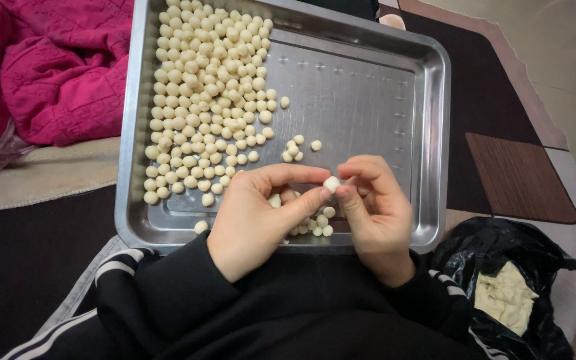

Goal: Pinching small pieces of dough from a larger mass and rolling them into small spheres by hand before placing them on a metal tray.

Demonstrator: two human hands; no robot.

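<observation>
My left hand point(258, 217) and right hand point(376, 207) were pinched together on one small dough ball point(331, 183) above the steel tray point(368, 87). Many finished balls point(205, 100) already covered the tray's left part; I judged much dough point(505, 297) remained in the black bag point(495, 250).

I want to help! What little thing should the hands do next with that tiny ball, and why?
Probably set the small dough ball down on the bare side of the steel tray. Both the left hand and right hand pinch it, it already looks round, and many finished balls lie in the tray.
</observation>
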